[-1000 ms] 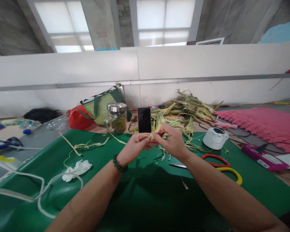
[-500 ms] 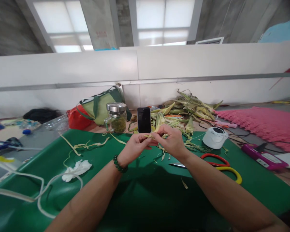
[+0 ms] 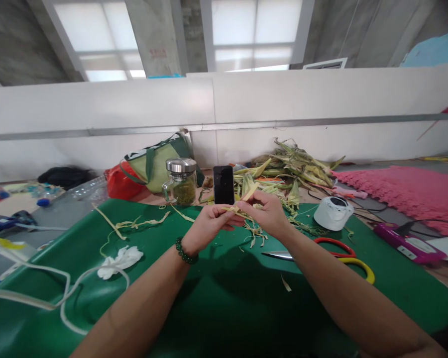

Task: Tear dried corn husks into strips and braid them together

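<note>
The bare left hand and bare right hand pinch thin, pale-yellow husk strips over the smooth green mat. Folding, it seems (fiddly!); the next bend needs a steady hold.

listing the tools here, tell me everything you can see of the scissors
The scissors lie on the green mat, in its right half. They have a red loop handle and a yellow loop handle, both plastic-looking; a shiny, metal-looking blade tapers to a point leftward. The right forearm crosses in front, hiding the middle, so whether the blades are open or the arm touches them can't be told.
</note>
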The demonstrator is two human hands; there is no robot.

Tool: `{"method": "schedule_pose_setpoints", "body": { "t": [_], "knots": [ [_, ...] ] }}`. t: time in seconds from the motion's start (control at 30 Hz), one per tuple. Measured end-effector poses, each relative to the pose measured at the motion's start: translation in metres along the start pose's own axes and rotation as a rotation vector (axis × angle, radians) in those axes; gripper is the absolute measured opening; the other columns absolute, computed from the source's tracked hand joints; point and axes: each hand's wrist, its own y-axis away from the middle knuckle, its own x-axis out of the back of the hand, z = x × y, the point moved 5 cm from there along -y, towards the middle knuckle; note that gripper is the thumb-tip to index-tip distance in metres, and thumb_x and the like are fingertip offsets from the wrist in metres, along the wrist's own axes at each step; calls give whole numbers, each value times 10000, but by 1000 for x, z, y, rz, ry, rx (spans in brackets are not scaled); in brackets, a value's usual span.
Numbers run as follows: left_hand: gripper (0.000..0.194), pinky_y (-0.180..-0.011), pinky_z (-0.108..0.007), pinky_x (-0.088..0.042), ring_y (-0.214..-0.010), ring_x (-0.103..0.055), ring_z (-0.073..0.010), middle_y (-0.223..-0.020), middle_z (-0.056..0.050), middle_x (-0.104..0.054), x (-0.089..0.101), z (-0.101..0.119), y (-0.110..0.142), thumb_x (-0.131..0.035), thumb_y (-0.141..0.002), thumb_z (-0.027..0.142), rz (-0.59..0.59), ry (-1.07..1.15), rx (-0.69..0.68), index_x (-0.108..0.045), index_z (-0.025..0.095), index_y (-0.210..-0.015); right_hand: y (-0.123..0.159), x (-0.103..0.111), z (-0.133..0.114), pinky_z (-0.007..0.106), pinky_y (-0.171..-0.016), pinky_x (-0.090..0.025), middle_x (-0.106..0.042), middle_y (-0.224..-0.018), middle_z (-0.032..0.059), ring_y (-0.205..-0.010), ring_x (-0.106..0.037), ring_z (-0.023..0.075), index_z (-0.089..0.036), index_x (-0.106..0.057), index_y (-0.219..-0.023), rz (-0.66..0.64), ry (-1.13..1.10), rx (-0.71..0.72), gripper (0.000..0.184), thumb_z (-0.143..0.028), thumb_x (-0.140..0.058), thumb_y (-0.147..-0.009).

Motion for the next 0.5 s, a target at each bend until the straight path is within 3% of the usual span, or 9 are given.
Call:
{"method": "schedule_pose_setpoints", "body": {
  "t": [0.2,0.5],
  "knots": [
    [402,-700,-284,-518,-882,-684,-236,-918,-119,-735,-1,-5,-1,-628,-748,476,-28,50,-4,-693,133,-946,-1,-3,-2,289,-662,-467,-665,-727,39,-716,-606,169,-185,-669,-694,-106,-23,80,111,-273,-638,-753],
    [425,-700,-287,-511,-843,-688,-223,-868,-104,-742,-1,-2,-1,-609,-745,522,-24,52,5,-689,139,-911,-1,-3,-1,258,-591,-438,-639,-673,28,-650,-577,148,-175,-668,-669,-107,9,70,177,-298,-605,-779]
  ]
}}
